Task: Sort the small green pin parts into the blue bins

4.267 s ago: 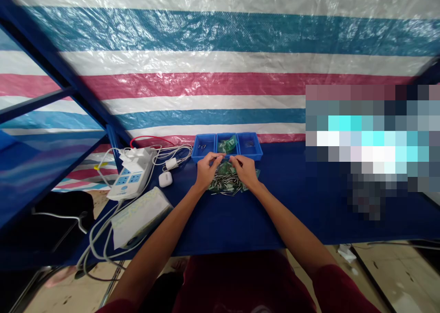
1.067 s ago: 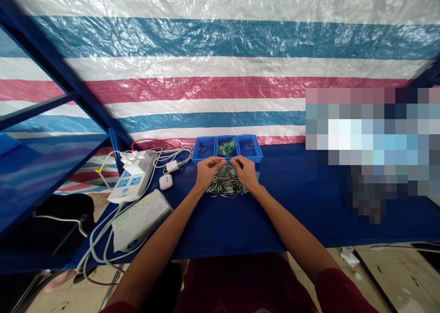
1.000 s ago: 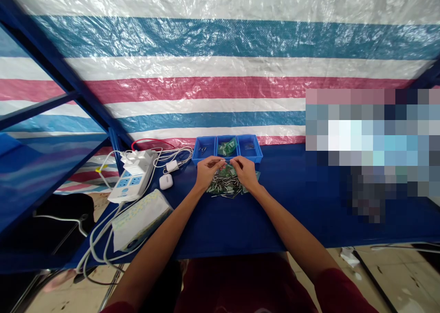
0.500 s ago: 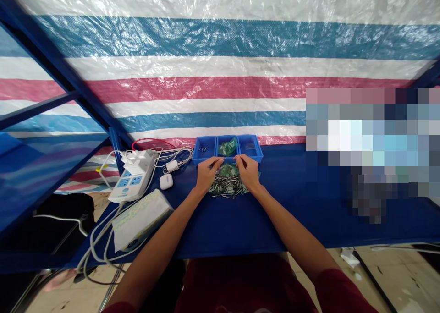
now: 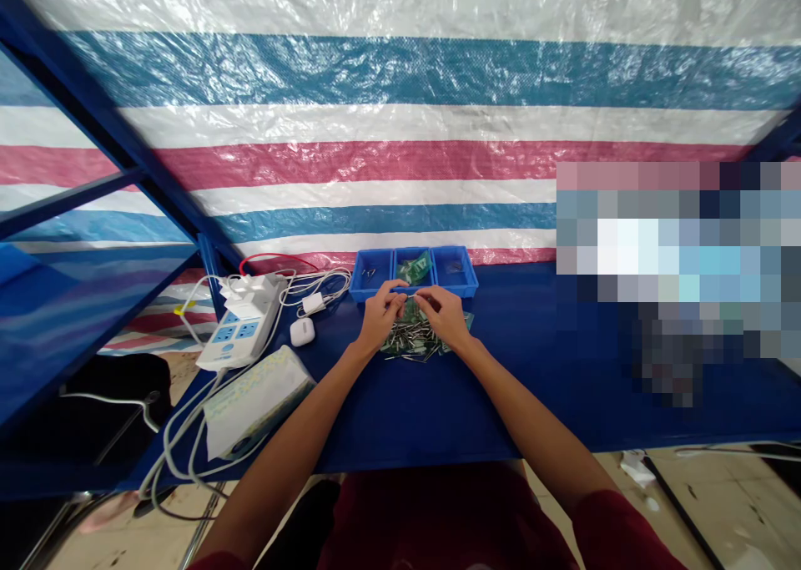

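Observation:
My left hand (image 5: pixel 379 318) and my right hand (image 5: pixel 445 313) meet in front of the blue tray, fingertips pinched close together. Between them shows a small, thin, pale metal piece (image 5: pixel 410 295); both hands pinch it, and its exact kind is too small to tell. Just below lies a pile of thin metal pins or screws (image 5: pixel 410 336), mixed with green plastic packets (image 5: pixel 468 320). The tray (image 5: pixel 361 293) has three compartments. Several metal pieces (image 5: pixel 370 274) lie in its left one, a green plastic bag (image 5: pixel 414 267) in the middle one, and small dark pieces (image 5: pixel 455 267) in the right one.
To the left are a white power strip (image 5: pixel 241 328) with plugs, coiled white cables (image 5: pixel 325 279), a small white case (image 5: pixel 302 330) and a tissue pack (image 5: pixel 256 403). A striped tarp (image 5: pixel 388 161) hangs behind the blue table (image 5: pixel 425 420). Blurred blocks cover the right side.
My right hand has moved left and slightly down, and its fingertips now meet those of my left hand. A thin piece shows between them; the tray and pile stay put.

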Demonstrator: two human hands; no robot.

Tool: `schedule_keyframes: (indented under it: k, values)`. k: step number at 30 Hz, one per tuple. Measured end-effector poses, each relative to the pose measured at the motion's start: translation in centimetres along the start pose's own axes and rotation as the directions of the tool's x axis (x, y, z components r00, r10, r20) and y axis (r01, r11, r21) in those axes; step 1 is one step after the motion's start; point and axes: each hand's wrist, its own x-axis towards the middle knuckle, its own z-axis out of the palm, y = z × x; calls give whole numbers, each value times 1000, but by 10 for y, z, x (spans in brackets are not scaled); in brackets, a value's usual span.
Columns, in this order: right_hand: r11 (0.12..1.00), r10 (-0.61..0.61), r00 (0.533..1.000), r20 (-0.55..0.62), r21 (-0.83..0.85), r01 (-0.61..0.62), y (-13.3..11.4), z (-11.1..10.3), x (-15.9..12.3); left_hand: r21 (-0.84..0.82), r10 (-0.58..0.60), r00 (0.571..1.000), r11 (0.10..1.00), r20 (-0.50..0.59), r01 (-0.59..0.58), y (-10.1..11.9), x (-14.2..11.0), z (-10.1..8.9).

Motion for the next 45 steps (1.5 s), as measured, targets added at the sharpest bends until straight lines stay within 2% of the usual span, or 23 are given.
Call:
schedule_keyframes:
  k: [4,9,12,14,16,19,22,27,31,35,40,45]
  values:
    - [1000,-9,1000,21,-8,9,-2,-1,0,-88,-25,1000,996,17,27,0,1,0]
    - [1000,29,1000,0,2,-29,-4,-2,0,-124,0,999,992,-35,-5,-2,1,2]
    - [998,55,998,-26,15,-54,-3,-1,1,-3,59,978,998,-202,-61,-5,4,0]
    - [997,71,996,-50,23,-70,-1,-1,1,148,126,922,986,-366,-76,-9,10,-7]
    - [997,78,995,-62,20,-76,0,-2,1,275,169,873,961,-458,-43,-14,18,-16]
    - [996,80,995,-61,-25,-82,4,-3,2,412,187,896,911,-403,-4,-21,28,-27]
    - [989,74,997,-29,-129,-77,10,-2,2,507,177,940,862,-292,-4,-21,31,-32]
    - [943,105,993,46,-321,-85,17,0,1,540,123,988,840,-89,-56,-10,27,-26]
    - [927,140,990,17,-355,-125,17,-1,1,588,16,1000,808,17,-23,-11,21,-17]
    - [924,150,988,-42,-351,-155,17,-2,2,580,-7,999,814,51,-24,-21,12,-4]
    - [922,148,988,-49,-354,-156,16,-2,2,548,-38,998,836,49,5,-25,11,5]
    - [921,160,986,-50,-353,-167,16,-2,2,565,-101,994,818,-42,107,-16,13,4]
